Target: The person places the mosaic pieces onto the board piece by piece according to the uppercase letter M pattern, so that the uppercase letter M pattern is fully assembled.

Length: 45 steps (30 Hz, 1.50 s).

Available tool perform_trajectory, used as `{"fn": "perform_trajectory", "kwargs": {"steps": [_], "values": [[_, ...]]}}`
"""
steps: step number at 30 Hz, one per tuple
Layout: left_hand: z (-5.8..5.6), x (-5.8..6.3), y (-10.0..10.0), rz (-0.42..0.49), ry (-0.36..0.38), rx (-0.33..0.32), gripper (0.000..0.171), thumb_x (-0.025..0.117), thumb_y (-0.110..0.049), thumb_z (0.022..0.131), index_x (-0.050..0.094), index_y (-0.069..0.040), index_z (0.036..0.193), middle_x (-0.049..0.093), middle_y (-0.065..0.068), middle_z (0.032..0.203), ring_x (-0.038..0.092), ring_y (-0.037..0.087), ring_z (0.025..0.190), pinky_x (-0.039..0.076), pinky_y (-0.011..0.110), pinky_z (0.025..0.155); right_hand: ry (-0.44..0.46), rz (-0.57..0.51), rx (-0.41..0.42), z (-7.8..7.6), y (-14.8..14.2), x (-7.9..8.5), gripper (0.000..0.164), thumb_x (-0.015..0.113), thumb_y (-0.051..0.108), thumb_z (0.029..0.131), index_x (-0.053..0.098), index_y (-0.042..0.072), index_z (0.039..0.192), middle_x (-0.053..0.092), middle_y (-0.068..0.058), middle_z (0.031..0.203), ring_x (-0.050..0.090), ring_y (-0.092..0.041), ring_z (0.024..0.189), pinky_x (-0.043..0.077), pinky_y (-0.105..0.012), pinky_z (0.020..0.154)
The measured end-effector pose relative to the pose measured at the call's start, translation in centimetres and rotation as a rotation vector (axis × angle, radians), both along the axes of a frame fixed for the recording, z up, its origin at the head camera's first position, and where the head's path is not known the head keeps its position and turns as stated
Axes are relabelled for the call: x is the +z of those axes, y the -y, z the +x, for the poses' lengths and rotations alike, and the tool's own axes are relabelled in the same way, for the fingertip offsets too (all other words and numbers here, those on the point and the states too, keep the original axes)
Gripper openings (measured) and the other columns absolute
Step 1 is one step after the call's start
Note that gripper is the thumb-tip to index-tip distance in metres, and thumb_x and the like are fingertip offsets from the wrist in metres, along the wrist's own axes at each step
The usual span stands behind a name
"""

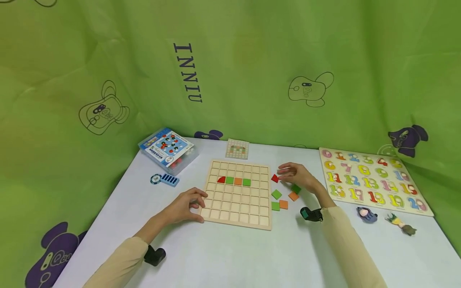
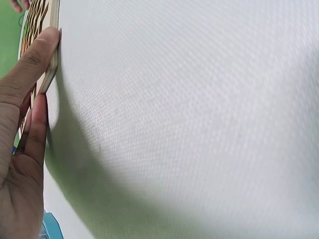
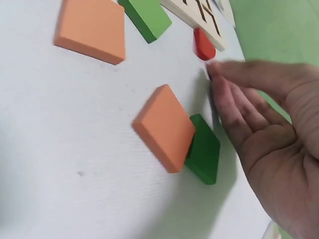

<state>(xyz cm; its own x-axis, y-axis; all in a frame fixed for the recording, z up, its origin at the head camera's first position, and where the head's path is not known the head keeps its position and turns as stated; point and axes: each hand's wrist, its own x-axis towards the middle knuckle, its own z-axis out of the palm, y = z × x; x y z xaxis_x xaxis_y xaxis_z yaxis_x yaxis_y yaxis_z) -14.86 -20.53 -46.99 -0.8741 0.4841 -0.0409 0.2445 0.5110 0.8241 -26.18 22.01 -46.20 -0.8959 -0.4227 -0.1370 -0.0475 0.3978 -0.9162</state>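
A wooden grid board lies on the table, with a red quarter-round tile, two green tiles and an orange tile in one row. My left hand holds the board's near left corner, thumb at the front edge and fingers along the left side. Right of the board, my right hand has its fingertips at a loose red tile; in the right wrist view that red tile lies just beyond the fingertips. Nearby are loose orange tiles and green tiles.
A small pattern card lies behind the board. At the back left sits a plastic box beside a blue-and-white piece. A number puzzle board occupies the right side, with two small figures in front.
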Motion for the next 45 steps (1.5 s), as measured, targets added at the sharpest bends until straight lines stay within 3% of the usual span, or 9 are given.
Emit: {"fn": "perform_trajectory", "kwargs": {"steps": [4,10,22,32,40,45], "values": [[-0.1,-0.1,0.1,0.008,-0.007,0.0,0.033,0.088,-0.011,0.066,0.062,-0.009,0.086,0.051,0.01,0.13,0.051,0.029,0.116,0.053,0.023,0.086,0.022,-0.025,0.005,0.3,0.3,-0.2,0.042,0.065,-0.001,0.089,0.049,-0.009,0.127,0.058,-0.028,0.123,0.063,-0.028,0.102,0.054,-0.02,0.081],[-0.1,-0.1,0.1,0.021,-0.006,-0.002,0.033,0.088,-0.01,0.065,0.062,-0.008,0.086,0.051,0.011,0.13,0.05,0.03,0.117,0.053,0.022,0.086,-0.059,0.04,-0.041,0.6,1.0,-0.8,0.041,0.073,0.0,0.082,0.057,-0.006,0.119,0.063,-0.023,0.115,0.062,-0.019,0.088,0.052,-0.018,0.07],[0.1,-0.2,0.0,0.016,-0.013,-0.005,0.033,0.088,-0.011,0.066,0.062,-0.008,0.087,0.051,0.011,0.13,0.049,0.029,0.117,0.053,0.024,0.087,-0.157,0.049,-0.104,1.0,1.7,-1.6,0.035,0.072,-0.006,0.08,0.06,-0.007,0.113,0.065,-0.022,0.108,0.061,-0.017,0.082,0.052,-0.017,0.068],[0.1,-0.1,-0.1,0.024,-0.011,-0.003,0.033,0.088,-0.011,0.066,0.062,-0.008,0.087,0.051,0.011,0.13,0.049,0.03,0.117,0.053,0.025,0.087,-0.279,0.056,-0.15,1.3,2.2,-2.0,0.026,0.073,-0.005,0.08,0.064,-0.008,0.104,0.068,-0.022,0.098,0.064,-0.026,0.081,0.052,-0.016,0.066],[0.1,-0.2,0.0,0.013,-0.015,0.001,0.033,0.088,-0.012,0.066,0.062,-0.008,0.087,0.051,0.011,0.13,0.05,0.029,0.117,0.053,0.024,0.086,-0.289,-0.008,-0.166,1.5,2.3,-2.0,0.03,0.072,-0.007,0.081,0.062,-0.011,0.109,0.066,-0.027,0.101,0.064,-0.035,0.089,0.053,-0.015,0.071],[0.0,-0.2,0.0,0.012,-0.013,0.0,0.033,0.088,-0.012,0.066,0.062,-0.009,0.087,0.05,0.01,0.13,0.05,0.029,0.117,0.053,0.024,0.087,-0.258,0.003,-0.17,1.4,2.6,-1.9,0.03,0.071,-0.008,0.081,0.062,-0.01,0.109,0.066,-0.026,0.101,0.065,-0.033,0.089,0.054,-0.015,0.072]]}}
